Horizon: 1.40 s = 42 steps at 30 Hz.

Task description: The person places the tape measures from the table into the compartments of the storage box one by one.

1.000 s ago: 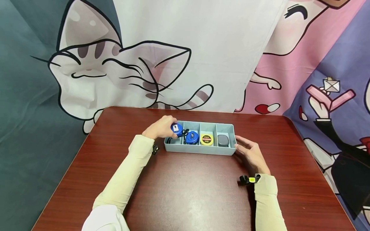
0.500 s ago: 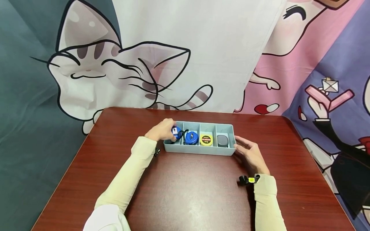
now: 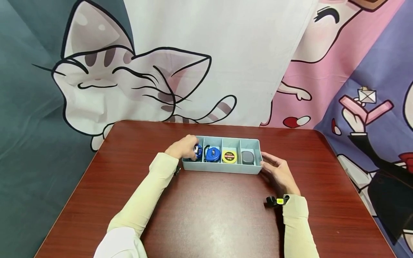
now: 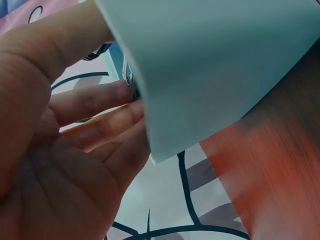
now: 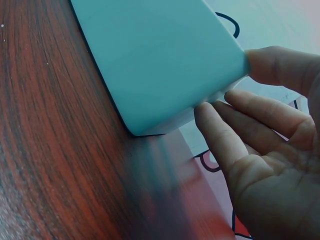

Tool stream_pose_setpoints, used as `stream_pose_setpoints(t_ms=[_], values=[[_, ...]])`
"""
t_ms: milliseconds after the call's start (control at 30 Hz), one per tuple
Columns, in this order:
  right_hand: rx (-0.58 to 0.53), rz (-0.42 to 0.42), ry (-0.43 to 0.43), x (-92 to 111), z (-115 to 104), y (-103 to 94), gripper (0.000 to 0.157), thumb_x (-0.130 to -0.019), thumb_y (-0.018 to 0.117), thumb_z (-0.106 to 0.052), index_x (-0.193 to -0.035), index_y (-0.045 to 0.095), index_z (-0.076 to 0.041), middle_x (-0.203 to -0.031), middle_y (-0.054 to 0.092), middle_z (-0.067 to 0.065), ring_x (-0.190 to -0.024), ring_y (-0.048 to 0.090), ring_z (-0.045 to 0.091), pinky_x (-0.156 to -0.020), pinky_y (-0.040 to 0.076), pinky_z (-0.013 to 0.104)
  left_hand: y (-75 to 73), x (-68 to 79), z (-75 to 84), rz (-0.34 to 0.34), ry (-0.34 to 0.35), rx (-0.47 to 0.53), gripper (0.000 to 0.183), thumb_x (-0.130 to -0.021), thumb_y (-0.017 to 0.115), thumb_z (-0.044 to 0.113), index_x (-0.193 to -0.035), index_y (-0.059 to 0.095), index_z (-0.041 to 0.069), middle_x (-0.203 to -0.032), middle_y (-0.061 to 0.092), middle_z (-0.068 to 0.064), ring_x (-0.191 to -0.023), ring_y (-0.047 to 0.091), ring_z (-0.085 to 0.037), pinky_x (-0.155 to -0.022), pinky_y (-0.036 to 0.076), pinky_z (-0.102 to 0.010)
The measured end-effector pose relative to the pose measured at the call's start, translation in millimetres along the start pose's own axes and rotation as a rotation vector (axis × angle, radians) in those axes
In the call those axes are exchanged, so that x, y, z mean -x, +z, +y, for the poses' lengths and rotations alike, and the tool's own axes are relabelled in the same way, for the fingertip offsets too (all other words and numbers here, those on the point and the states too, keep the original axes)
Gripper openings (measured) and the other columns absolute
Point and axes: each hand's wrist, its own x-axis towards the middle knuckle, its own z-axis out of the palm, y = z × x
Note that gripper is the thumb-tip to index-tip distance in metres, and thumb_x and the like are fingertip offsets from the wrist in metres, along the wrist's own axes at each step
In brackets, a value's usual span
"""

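My left hand (image 3: 184, 147) grips a blue tape measure (image 3: 198, 152) by its left side, low in the leftmost compartment of a pale blue-grey divided box (image 3: 222, 167). Seen from the left wrist, the box's wall (image 4: 200, 75) hides most of that tape measure. A second blue tape measure (image 3: 213, 154) with a black strap lies one compartment over. Then come a yellow round tape measure (image 3: 229, 156) and a grey rounded-square item (image 3: 247, 157), each in its own compartment. My right hand (image 3: 280, 172) touches the box's right end with thumb and fairly straight fingertips (image 5: 202, 110).
The box stands toward the back of a reddish-brown wooden table (image 3: 219, 208). Behind the table's far edge hangs a cartoon-printed cloth (image 3: 245, 53). A small black device with a yellow patch (image 3: 277, 201) sits at the right wrist.
My left hand has moved down and slightly right, lowering the blue tape measure deeper into the leftmost compartment. The right hand keeps its place at the box's end.
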Motion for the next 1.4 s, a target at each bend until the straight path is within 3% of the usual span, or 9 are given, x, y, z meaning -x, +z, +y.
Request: stream_pose_setpoints(t_ms=[167, 300, 567, 767, 1067, 1400], values=[[0.001, 0.006, 0.009, 0.0, -0.2, 0.0, 0.053, -0.087, 0.063, -0.016, -0.133, 0.044, 0.004, -0.13, 0.045, 0.029, -0.111, 0.054, 0.03, -0.082, 0.049, 0.025, 0.9, -3.1, 2.4, -0.009, 0.001, -0.06, 0.02, -0.064, 0.078, 0.01, -0.075, 0.062, 0.004, -0.072, 0.054, -0.004, -0.068, 0.049, -0.018, -0.054, 0.042, -0.029], [0.012, 0.004, 0.022, 0.1, 1.3, -0.2, 0.052, -0.088, 0.062, -0.016, -0.133, 0.044, 0.003, -0.13, 0.046, 0.028, -0.112, 0.054, 0.031, -0.084, 0.049, 0.026, 1.5, -6.0, 4.8, -0.039, -0.01, -0.1, 0.019, -0.064, 0.077, 0.008, -0.064, 0.058, 0.008, -0.066, 0.054, -0.003, -0.061, 0.049, -0.015, -0.05, 0.041, -0.028], [0.027, 0.025, 0.034, 2.6, 3.7, -0.3, 0.05, -0.088, 0.062, -0.014, -0.133, 0.045, 0.002, -0.13, 0.047, 0.026, -0.109, 0.055, 0.033, -0.083, 0.049, 0.027, 5.1, -9.8, 9.7, -0.097, -0.049, -0.099, 0.018, -0.069, 0.07, 0.0, -0.073, 0.054, 0.006, -0.075, 0.051, -0.005, -0.063, 0.042, -0.015, -0.051, 0.038, -0.029], [0.013, 0.015, 0.042, 5.2, 3.3, -0.4, 0.054, -0.087, 0.063, -0.02, -0.133, 0.045, 0.001, -0.131, 0.046, 0.025, -0.11, 0.055, 0.033, -0.084, 0.049, 0.029, 11.2, -13.5, 9.3, -0.136, -0.035, -0.132, 0.017, -0.073, 0.063, -0.001, -0.07, 0.049, 0.008, -0.071, 0.044, -0.003, -0.063, 0.034, -0.015, -0.052, 0.032, -0.029], [0.031, 0.016, 0.005, 4.9, 4.0, 0.0, 0.052, -0.088, 0.062, -0.017, -0.133, 0.044, 0.004, -0.129, 0.045, 0.029, -0.106, 0.057, 0.03, -0.083, 0.049, 0.029, 14.5, -12.8, 9.8, -0.117, -0.043, -0.137, 0.018, -0.074, 0.06, -0.001, -0.066, 0.048, 0.009, -0.071, 0.044, -0.003, -0.063, 0.036, -0.016, -0.052, 0.033, -0.029], [0.06, 0.061, 0.016, 0.3, 5.9, 2.3, 0.047, -0.089, 0.061, -0.015, -0.132, 0.048, -0.002, -0.13, 0.049, 0.021, -0.11, 0.055, 0.031, -0.081, 0.049, 0.024, 14.1, -8.5, 11.8, -0.104, -0.077, -0.123, 0.02, -0.074, 0.058, -0.003, -0.063, 0.047, 0.009, -0.066, 0.04, -0.003, -0.057, 0.035, -0.015, -0.046, 0.031, -0.027]])
